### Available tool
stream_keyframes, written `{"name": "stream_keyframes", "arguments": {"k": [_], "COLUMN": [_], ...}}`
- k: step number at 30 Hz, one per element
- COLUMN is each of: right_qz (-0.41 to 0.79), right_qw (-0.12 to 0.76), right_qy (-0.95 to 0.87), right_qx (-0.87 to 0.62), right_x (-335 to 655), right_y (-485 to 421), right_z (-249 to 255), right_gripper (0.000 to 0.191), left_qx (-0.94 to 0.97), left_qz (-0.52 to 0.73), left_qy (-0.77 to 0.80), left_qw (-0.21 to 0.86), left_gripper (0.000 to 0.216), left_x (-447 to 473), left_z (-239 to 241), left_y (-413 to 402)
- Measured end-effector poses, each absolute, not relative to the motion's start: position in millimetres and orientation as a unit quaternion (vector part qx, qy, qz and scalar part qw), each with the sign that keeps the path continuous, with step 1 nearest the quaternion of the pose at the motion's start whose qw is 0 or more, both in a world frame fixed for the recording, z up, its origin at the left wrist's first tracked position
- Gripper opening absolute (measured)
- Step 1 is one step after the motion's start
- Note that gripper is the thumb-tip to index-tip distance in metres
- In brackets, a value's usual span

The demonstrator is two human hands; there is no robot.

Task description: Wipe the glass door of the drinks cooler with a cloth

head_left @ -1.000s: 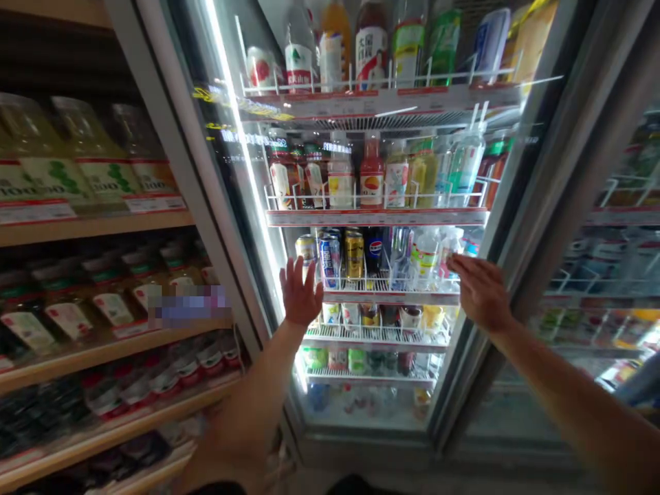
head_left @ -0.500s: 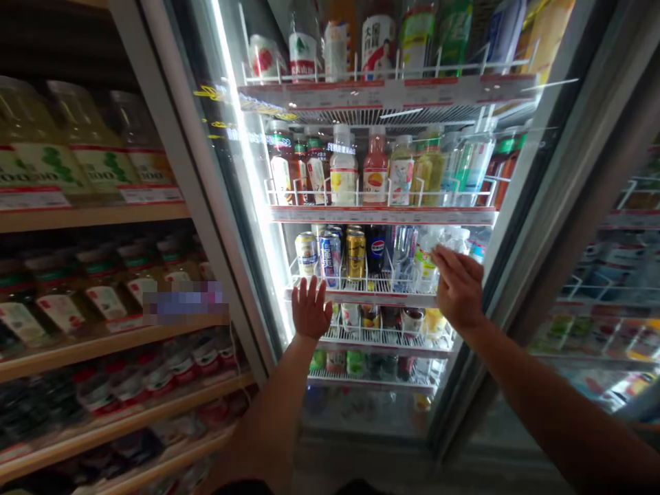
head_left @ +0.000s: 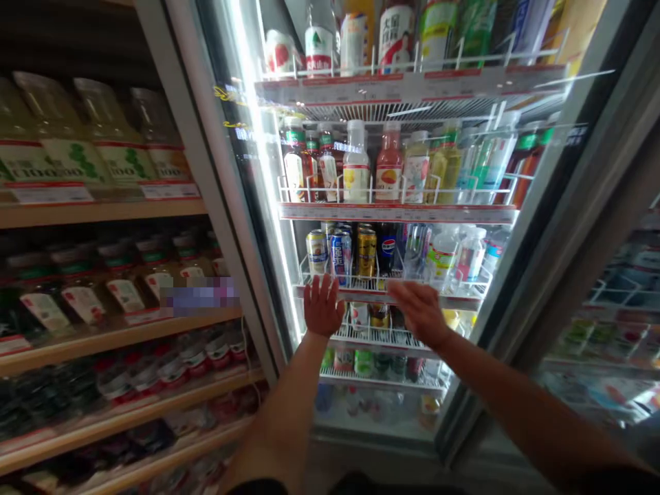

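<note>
Inside a brightly lit upright drinks cooler (head_left: 546, 199), a gold can (head_left: 366, 253) is standing on a wire shelf (head_left: 361, 295); a blue can (head_left: 341, 256) is standing just left of it, a pale can (head_left: 316, 251) farther left, and a dark Pepsi drink (head_left: 388, 249) just right of it. The wearer's left hand (head_left: 322, 308) is hovering below and left of the gold can, its grip wide and empty, fingers spreading upward; the right hand (head_left: 420, 311) is hovering below and right of the gold can, blurred, its empty grip flattening out with fingers lying close together; whether either hand is touching anything, I cannot tell. Clear bottles (head_left: 442, 254) are standing well right of the gold can; juice bottles (head_left: 356, 165) are lining the shelf above it; wooden shelves (head_left: 103, 214) are holding more bottles far to its left.
</note>
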State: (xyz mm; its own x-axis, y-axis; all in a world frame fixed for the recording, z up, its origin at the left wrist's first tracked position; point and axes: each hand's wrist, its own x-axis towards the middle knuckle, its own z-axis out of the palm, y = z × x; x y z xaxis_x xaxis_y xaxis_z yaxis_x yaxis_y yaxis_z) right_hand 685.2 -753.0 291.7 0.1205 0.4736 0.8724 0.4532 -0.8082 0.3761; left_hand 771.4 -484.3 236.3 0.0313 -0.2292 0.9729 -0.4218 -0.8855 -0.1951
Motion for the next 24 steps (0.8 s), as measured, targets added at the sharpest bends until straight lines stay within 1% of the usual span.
{"name": "stream_keyframes", "arguments": {"k": [2, 4, 8, 10, 11, 14, 16, 18, 21, 23, 24], "right_qz": [0.519, 0.503, 0.594, 0.615, 0.606, 0.538, 0.502, 0.514, 0.581, 0.610, 0.605], "right_qw": [0.045, 0.035, -0.042, -0.055, -0.042, 0.037, 0.064, 0.044, -0.024, -0.048, -0.040], "right_qy": [0.395, 0.402, 0.268, 0.243, 0.264, 0.403, 0.454, 0.423, 0.307, 0.258, 0.270], "right_qx": [0.757, 0.764, 0.758, 0.749, 0.749, 0.740, 0.733, 0.745, 0.754, 0.748, 0.748], "right_x": [683.3, 684.1, 696.1, 700.4, 700.8, 696.6, 694.2, 695.2, 700.7, 701.8, 700.2], "right_y": [-737.8, -727.4, -714.8, -707.8, -704.2, -697.0, -697.4, -701.6, -709.0, -712.1, -713.2], "right_z": [272.8, 277.3, 323.5, 324.4, 315.6, 277.5, 269.9, 286.0, 319.0, 317.2, 307.1], "right_gripper": [0.054, 0.054, 0.061, 0.061, 0.060, 0.050, 0.047, 0.050, 0.059, 0.061, 0.059], "left_qx": [0.716, 0.721, 0.723, 0.720, 0.719, 0.718, 0.720, 0.722, 0.723, 0.727, 0.730], "left_qz": [0.656, 0.649, 0.646, 0.651, 0.653, 0.655, 0.653, 0.650, 0.646, 0.640, 0.637], "left_qy": [-0.226, -0.228, -0.227, -0.225, -0.225, -0.223, -0.223, -0.224, -0.228, -0.228, -0.227], "left_qw": [0.077, 0.087, 0.089, 0.082, 0.078, 0.073, 0.072, 0.077, 0.092, 0.094, 0.095], "left_gripper": [0.061, 0.060, 0.060, 0.061, 0.061, 0.060, 0.061, 0.060, 0.059, 0.058, 0.058], "left_x": [771.5, 771.8, 770.9, 769.8, 769.3, 768.0, 767.9, 768.5, 770.7, 773.0, 774.2], "left_z": [235.6, 234.5, 233.8, 234.8, 235.4, 236.6, 236.4, 235.5, 233.1, 231.2, 230.3], "left_y": [-484.0, -483.7, -483.7, -483.8, -483.9, -483.7, -483.5, -483.4, -482.7, -481.7, -481.0]}}
